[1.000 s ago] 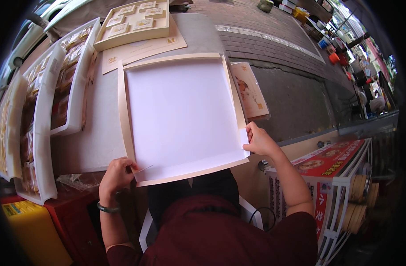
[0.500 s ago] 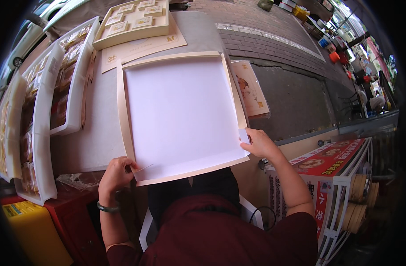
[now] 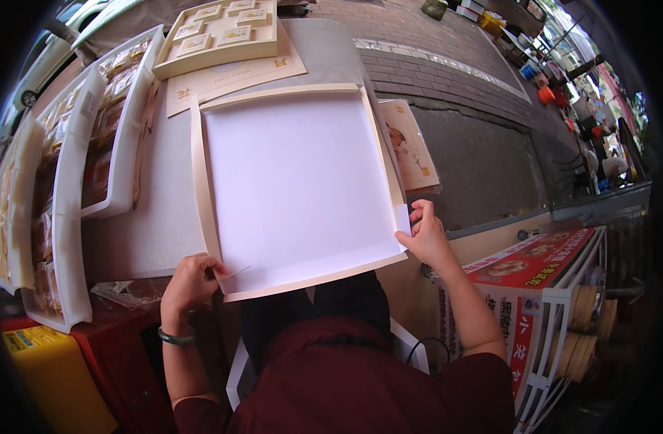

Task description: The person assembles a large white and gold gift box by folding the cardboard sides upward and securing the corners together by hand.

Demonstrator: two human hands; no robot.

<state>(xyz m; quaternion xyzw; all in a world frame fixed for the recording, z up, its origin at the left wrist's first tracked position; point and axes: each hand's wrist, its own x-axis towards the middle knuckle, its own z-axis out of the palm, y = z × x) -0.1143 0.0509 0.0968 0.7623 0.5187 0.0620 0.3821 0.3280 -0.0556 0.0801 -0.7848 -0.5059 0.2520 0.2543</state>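
Flat cream box blank (image 3: 295, 188) lies on grey table (image 3: 158, 231). Left hand (image 3: 190, 278) pinches near-left corner flap; right hand (image 3: 425, 235) grips near-right corner. Corner-folding stage, seemingly; next needs both flaps raised evenly.

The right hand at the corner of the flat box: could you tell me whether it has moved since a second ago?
Hardly. The right hand stays at the near right corner of the white flat box, beside the printed card, with only the fingers shifting slightly.

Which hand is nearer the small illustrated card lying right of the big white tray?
Right. The right hand grips the white tray just below the card; the left hand holds the opposite near corner.
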